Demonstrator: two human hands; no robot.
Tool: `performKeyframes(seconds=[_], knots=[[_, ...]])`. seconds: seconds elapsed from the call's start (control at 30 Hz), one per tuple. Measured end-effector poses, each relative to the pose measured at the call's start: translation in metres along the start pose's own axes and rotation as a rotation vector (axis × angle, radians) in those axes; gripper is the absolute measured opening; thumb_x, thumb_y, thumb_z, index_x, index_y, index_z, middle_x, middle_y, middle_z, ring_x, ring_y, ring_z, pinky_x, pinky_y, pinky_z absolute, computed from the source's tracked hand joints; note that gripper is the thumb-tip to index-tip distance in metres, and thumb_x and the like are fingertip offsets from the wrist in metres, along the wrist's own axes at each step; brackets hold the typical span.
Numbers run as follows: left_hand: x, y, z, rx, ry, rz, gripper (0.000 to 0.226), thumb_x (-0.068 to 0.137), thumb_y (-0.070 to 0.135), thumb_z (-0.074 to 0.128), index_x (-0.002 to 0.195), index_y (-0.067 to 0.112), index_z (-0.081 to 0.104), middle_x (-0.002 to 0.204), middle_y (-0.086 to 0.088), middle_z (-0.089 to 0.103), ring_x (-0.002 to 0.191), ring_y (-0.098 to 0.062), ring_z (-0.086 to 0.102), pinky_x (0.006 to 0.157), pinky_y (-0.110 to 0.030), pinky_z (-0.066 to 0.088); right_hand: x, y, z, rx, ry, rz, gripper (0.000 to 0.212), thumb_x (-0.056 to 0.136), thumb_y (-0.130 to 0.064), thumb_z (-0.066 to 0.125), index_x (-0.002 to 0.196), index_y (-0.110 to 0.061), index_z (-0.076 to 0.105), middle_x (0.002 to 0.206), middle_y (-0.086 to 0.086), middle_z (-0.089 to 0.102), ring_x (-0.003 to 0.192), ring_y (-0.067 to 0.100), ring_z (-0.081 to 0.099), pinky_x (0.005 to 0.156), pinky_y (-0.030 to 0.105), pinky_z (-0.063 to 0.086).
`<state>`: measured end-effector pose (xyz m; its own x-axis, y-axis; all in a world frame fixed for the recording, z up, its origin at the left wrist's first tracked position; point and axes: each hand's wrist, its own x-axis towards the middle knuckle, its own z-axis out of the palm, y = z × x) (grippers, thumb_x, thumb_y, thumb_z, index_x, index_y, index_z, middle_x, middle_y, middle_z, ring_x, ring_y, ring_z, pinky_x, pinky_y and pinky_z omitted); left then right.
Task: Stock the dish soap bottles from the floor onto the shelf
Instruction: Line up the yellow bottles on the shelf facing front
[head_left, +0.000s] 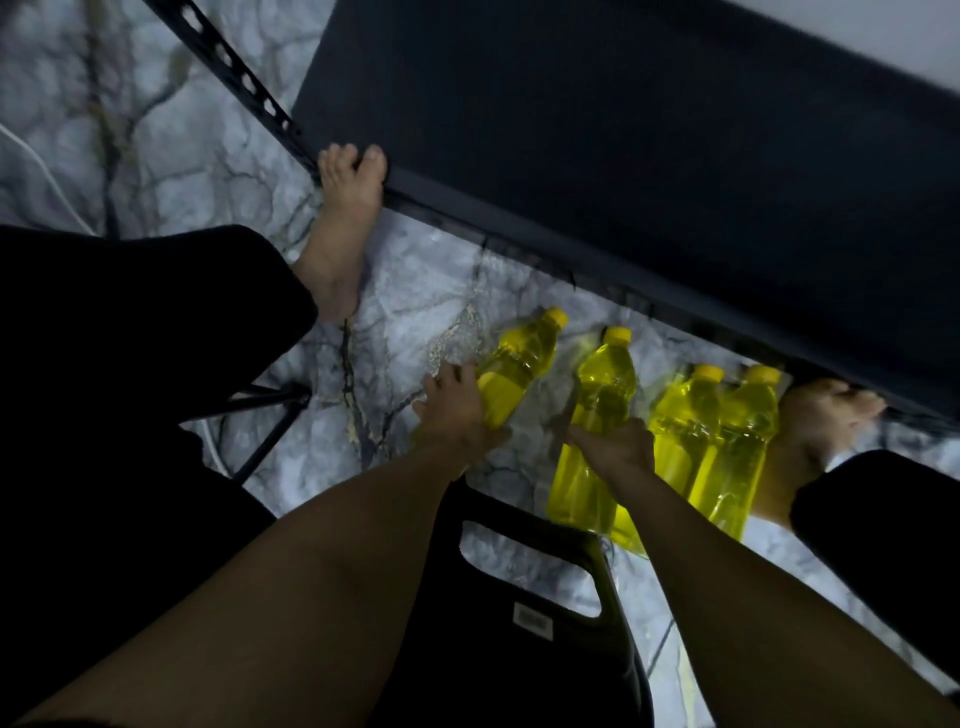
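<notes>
Several yellow dish soap bottles with yellow caps stand on the marble floor in front of the dark shelf (597, 130). My left hand (457, 410) grips the lower body of the leftmost bottle (519, 364), which tilts to the right. My right hand (618, 447) grips the middle of the second bottle (602, 389). Two more bottles (685, 415) (743, 441) stand side by side to the right, untouched. Another yellow bottle base (628, 530) shows below my right wrist.
My bare feet (343, 218) (815, 415) rest against the shelf's front edge on either side of the bottles. A slotted shelf upright (228, 62) runs at top left. A black stool or chair (540, 613) sits below my arms. A tripod leg (270, 415) lies at left.
</notes>
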<state>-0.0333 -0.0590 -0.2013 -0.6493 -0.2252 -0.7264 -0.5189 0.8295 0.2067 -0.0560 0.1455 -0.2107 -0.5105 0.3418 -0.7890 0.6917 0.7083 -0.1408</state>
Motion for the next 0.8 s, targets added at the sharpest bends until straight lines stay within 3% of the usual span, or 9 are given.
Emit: performKeyframes(seconds=[0.17,0.3,0.43,0.5,0.6,0.8], knots=[[-0.022,0.008,-0.011,-0.039,-0.018,-0.029,0.11,0.066,0.061,0.081,0.148,0.012,0.026,0.149,-0.017,0.038,0.142,-0.042,0.027,0.111,-0.056,0.031,-0.037,0.01,-0.017,0.055,0.093,-0.039,0.103,0.067,-0.049,0.085,0.14,0.005,0.036,0.139,0.023,0.041,0.128,0.039,0.045,0.099,0.045,0.044],[-0.049,0.014,-0.029,-0.045,-0.001,-0.006,0.109,0.066,0.057,0.083,0.147,0.009,0.028,0.141,-0.019,0.049,0.133,-0.043,0.04,0.107,-0.051,0.038,-0.075,0.014,-0.039,0.104,0.158,-0.186,0.091,0.067,-0.043,0.086,0.129,0.007,0.041,0.131,0.024,0.043,0.118,0.041,0.05,0.091,0.043,0.046],[-0.081,0.031,-0.053,-0.045,0.122,0.111,0.102,0.063,0.054,0.084,0.142,0.013,0.034,0.133,-0.016,0.054,0.126,-0.04,0.046,0.102,-0.047,0.04,-0.108,0.015,-0.066,0.15,0.216,-0.35,0.083,0.069,-0.034,0.085,0.128,0.005,0.042,0.128,0.022,0.047,0.117,0.039,0.05,0.088,0.039,0.042],[-0.1,0.043,-0.064,-0.135,0.193,0.141,0.095,0.056,0.053,0.084,0.132,0.017,0.041,0.123,-0.014,0.06,0.118,-0.038,0.054,0.095,-0.043,0.045,-0.124,0.018,-0.077,0.233,0.253,-0.41,0.075,0.068,-0.032,0.086,0.122,0.0,0.044,0.118,0.019,0.056,0.109,0.036,0.055,0.076,0.035,0.042],[-0.126,0.058,-0.079,-0.292,0.317,0.235,0.089,0.047,0.052,0.077,0.123,0.021,0.044,0.112,-0.012,0.062,0.108,-0.037,0.059,0.088,-0.044,0.05,-0.15,0.021,-0.092,0.315,0.333,-0.527,0.064,0.069,-0.03,0.085,0.111,-0.005,0.043,0.096,0.011,0.061,0.089,0.033,0.061,0.061,0.028,0.03],[-0.176,0.074,-0.118,-0.383,0.513,0.475,0.094,0.045,0.058,0.07,0.126,0.022,0.041,0.103,0.001,0.056,0.105,-0.032,0.055,0.087,-0.048,0.049,-0.208,0.025,-0.132,0.468,0.437,-0.723,0.06,0.065,-0.035,0.077,0.109,-0.018,0.04,0.105,0.006,0.058,0.099,0.027,0.058,0.076,0.039,0.049]])
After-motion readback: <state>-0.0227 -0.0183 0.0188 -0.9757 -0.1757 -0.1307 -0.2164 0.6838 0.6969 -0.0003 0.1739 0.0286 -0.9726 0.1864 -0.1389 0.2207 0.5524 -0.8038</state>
